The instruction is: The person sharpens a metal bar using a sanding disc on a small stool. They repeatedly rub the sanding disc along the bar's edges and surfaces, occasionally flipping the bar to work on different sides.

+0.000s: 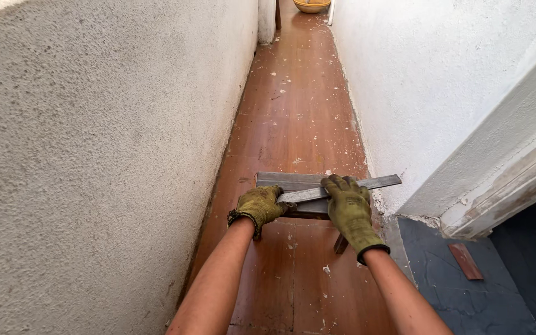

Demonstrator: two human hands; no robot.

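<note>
The flat metal ruler lies across a grey plank that rests crosswise on the brown floor of a narrow corridor. Its long axis runs nearly left to right, tilted a little: the left end sits lower, near the left hand, and the right end points up and out towards the white wall on the right, overhanging the plank's edge.

The right hand, gloved, presses down flat on the ruler's middle, fingers curled over its far edge. The left hand, also gloved, is closed around the ruler's left end and the plank's near edge.

The likely trouble is slip. If the right hand's pressure eases, the ruler could pivot about the left hand and lose its line across the plank. The overhanging end could also catch the wall. Plaster flecks on the floor may let the plank itself skate. A rough wall stands close on the left.
</note>
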